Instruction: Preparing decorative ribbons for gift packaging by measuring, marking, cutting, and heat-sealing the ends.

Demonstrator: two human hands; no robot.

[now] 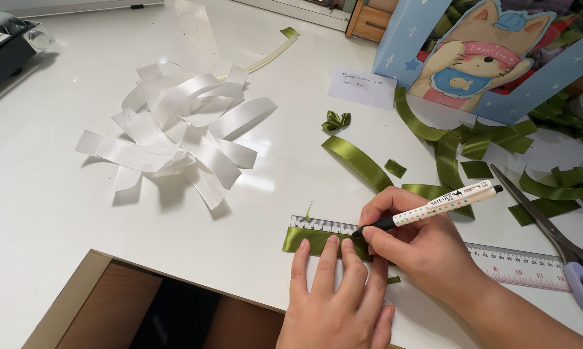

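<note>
Fingers of the left hand (333,304) lie flat, pinning a short olive-green satin ribbon strip (317,240) against a clear plastic ruler (517,264) so it cannot slip. The right hand (420,249) grips a white polka-dotted pen (433,208), tip touching the ribbon at the ruler's edge for marking.

white ribbon pile (175,123) | scissors (550,226) | paper note (362,86) | blue cat-print box (472,58) | small green bow (336,121)

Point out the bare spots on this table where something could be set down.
Bare white table lies left of the green ribbon strip and below the white ribbon pile; another patch sits between that pile and the paper note. Crowded: right of the pen, with green ribbon scraps, ruler and scissors.
</note>
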